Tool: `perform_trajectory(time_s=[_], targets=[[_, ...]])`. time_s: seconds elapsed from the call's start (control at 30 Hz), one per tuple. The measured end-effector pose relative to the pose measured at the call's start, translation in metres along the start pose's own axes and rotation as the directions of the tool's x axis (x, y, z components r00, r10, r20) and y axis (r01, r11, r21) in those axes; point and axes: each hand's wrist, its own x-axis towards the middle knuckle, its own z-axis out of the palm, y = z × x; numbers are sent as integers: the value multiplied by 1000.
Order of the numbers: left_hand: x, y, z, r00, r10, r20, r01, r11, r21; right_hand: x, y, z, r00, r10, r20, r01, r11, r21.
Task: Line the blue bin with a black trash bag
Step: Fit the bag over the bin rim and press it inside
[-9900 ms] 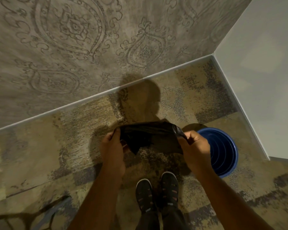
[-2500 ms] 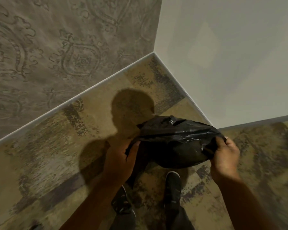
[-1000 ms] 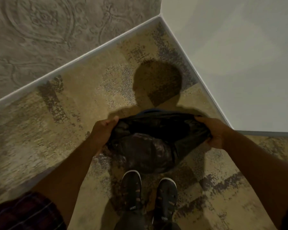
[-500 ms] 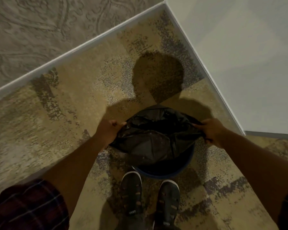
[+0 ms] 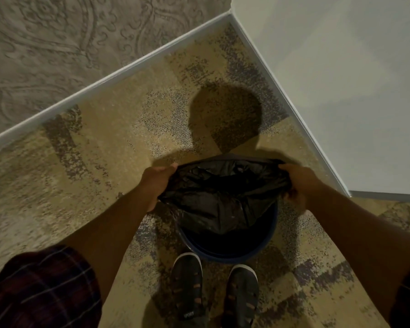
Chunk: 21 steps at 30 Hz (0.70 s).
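A crinkled black trash bag (image 5: 223,192) is stretched wide between my two hands, right over the blue bin (image 5: 225,255). My left hand (image 5: 158,183) grips the bag's left edge and my right hand (image 5: 298,183) grips its right edge. The bag's lower part sags down inside the bin. Only the bin's near rim shows, just beyond my shoes; its far half is hidden behind the bag.
I stand in a corner on patterned beige carpet (image 5: 109,162). A wall with grey ornate wallpaper (image 5: 57,43) runs along the left, a plain pale wall (image 5: 341,79) along the right, both with white baseboards. My dark shoes (image 5: 187,287) are next to the bin's near side.
The bag has dropped lower into the bin and spread wider between my hands. More of the bin's near rim shows than a second ago.
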Motion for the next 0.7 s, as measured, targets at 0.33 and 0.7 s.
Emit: perform_trajectory(time_s=[0.33, 0.7], targets=[[0, -10, 2, 973, 213, -84, -196, 965, 175, -4, 16, -3, 998, -40, -44, 39, 999, -26], [-54, -35, -48, 958, 131, 256, -217, 913, 344, -43, 60, -63, 952, -87, 293, 145, 972, -183]])
